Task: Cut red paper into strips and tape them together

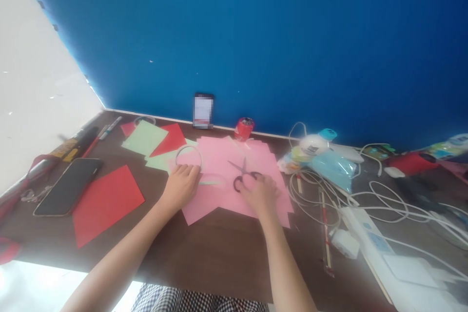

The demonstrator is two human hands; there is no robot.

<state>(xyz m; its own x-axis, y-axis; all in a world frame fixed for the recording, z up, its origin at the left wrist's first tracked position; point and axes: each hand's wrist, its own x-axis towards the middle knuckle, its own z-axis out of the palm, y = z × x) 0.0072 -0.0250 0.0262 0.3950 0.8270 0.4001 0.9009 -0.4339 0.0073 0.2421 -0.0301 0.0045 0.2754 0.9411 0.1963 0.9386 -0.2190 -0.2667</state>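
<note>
Your left hand meets a pale ring, right hand the splayed scissors, grips unclear; dragged blades could tear the pink paper.

On cam I've rm over desk, front ctr; R hand hemmed by scissors ahead, cables + pwr strip off R.

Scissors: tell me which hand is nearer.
Right. The right hand is at the handle end of the scissors; the left hand is farther off, at the left side of the pink paper.
</note>
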